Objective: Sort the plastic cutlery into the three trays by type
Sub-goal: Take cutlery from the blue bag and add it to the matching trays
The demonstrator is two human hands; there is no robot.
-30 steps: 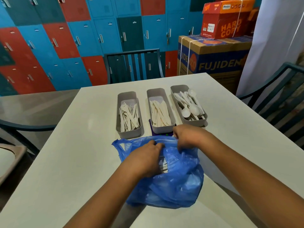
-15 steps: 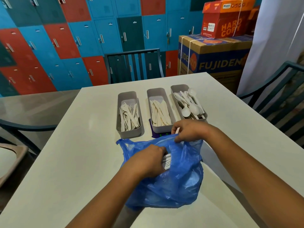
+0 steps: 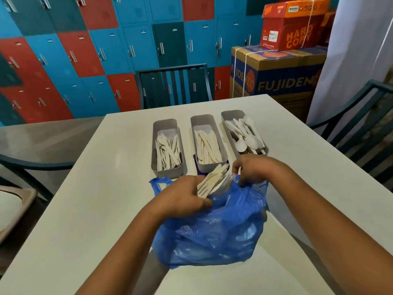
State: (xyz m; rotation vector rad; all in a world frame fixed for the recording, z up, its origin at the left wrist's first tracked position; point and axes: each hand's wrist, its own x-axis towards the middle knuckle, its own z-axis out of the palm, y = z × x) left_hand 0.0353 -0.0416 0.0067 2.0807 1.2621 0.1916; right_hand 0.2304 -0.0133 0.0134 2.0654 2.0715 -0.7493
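Three grey trays stand side by side on the white table [image 3: 89, 201]. The left tray [image 3: 165, 124] holds forks, the middle tray [image 3: 203, 120] knives, and the right tray [image 3: 232, 115] spoons. A blue plastic bag [image 3: 214, 233] lies in front of them. My left hand [image 3: 182, 199] grips a bundle of white cutlery [image 3: 214, 179], lifted out of the bag's mouth, its tips pointing at the middle tray. My right hand [image 3: 253, 169] pinches the bag's far rim and holds it up.
A dark purple object [image 3: 196, 169] peeks out under the middle tray's near end. Dark chairs stand at the far side [image 3: 174, 86], at the right [image 3: 361, 116] and at the left. Stacked cardboard boxes [image 3: 276, 69] stand behind the table's far right corner.
My left hand has come up out of the bag with a bundle of cutlery. My right hand has moved slightly up and to the right with the bag's rim.
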